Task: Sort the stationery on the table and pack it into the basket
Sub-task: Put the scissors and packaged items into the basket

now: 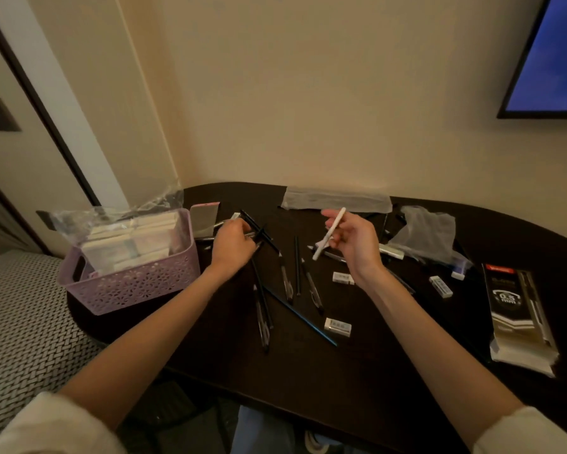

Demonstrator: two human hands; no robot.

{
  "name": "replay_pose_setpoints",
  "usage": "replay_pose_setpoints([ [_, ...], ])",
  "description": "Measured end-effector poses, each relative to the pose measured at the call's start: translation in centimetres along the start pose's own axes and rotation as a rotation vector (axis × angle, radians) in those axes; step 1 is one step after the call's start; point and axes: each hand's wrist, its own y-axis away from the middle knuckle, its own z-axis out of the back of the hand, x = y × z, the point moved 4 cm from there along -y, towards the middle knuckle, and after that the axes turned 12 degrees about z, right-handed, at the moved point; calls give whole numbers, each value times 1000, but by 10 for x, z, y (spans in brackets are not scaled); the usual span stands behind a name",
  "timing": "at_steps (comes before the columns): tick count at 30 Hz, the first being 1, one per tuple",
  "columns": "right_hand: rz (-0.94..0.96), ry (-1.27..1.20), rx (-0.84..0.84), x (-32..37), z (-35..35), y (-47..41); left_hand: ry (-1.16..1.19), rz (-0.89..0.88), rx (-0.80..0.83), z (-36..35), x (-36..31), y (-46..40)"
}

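A lilac perforated basket stands at the table's left end, holding wrapped pale notebooks. My left hand grips a bunch of black pens just right of the basket. My right hand is raised above the table and pinches a white pen. Several black pens and pencils lie scattered on the dark table. White erasers lie among them, with another eraser further right.
A stack of 0.5 mm refill packs lies at the right edge. Clear plastic wrappers and a flat sleeve sit at the back. A pink-edged card stands behind the basket. A patterned bed lies left; a screen hangs on the wall.
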Motion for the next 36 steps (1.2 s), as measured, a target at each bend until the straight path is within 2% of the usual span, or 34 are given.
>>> replay_pose_setpoints([
  [3, 28, -31, -11, -4, -16, -24, -8, 154, -61, -3, 16, -46],
  [5, 42, 2, -5, -9, -27, -38, -69, 221, -40, -7, 26, -68],
  [10, 48, 45, 15, -28, -48, -68, -229, 324, 10, -19, 45, -105],
  [16, 36, 39, 17, -45, -55, -81, -239, 470, 9, -39, 71, -128],
  [20, 16, 32, 4, -46, -52, -83, -269, 504, -20, -33, 61, -121],
  [27, 5, 27, -35, -41, -45, -83, -421, 403, -122, -22, 42, -117],
  [29, 10, 41, -39, -38, -43, -81, -351, 344, -193, -16, 27, -112],
  [31, 14, 65, -50, -34, -39, -79, -171, 290, -311, -4, 8, -105],
  [34, 5, 91, -74, -29, -32, -75, 238, 175, -393, 13, -18, -88],
  [36, 0, 121, -83, -26, -25, -71, 588, 187, -334, 16, -30, -72],
])
